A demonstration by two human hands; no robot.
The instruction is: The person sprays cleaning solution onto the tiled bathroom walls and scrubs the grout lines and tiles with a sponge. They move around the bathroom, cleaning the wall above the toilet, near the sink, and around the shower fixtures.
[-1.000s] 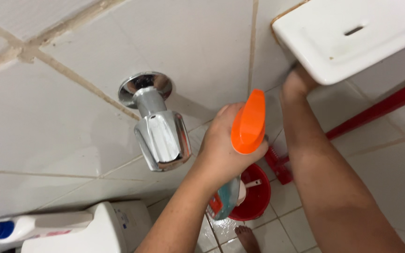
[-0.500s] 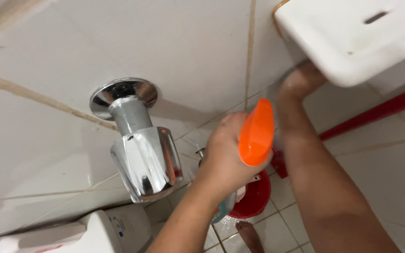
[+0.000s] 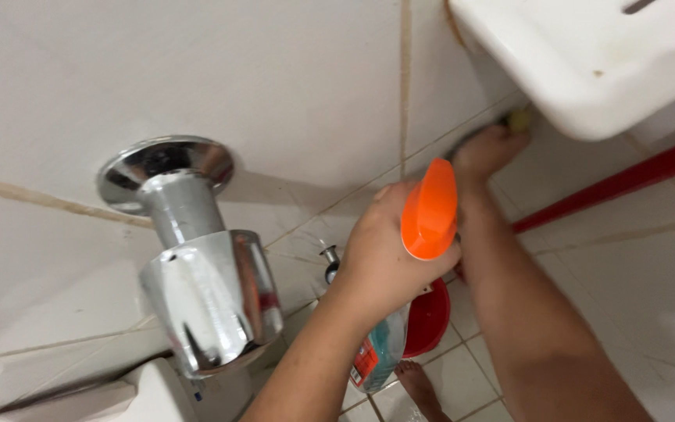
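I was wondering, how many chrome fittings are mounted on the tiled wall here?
2. A large chrome valve handle at lower left, and a small chrome fitting just left of the left hand; the arms may hide others.

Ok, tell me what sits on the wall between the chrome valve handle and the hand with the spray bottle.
In the head view, mostly bare white tile with grout lines. A small chrome tap sits close beside the left hand, which grips the spray bottle.
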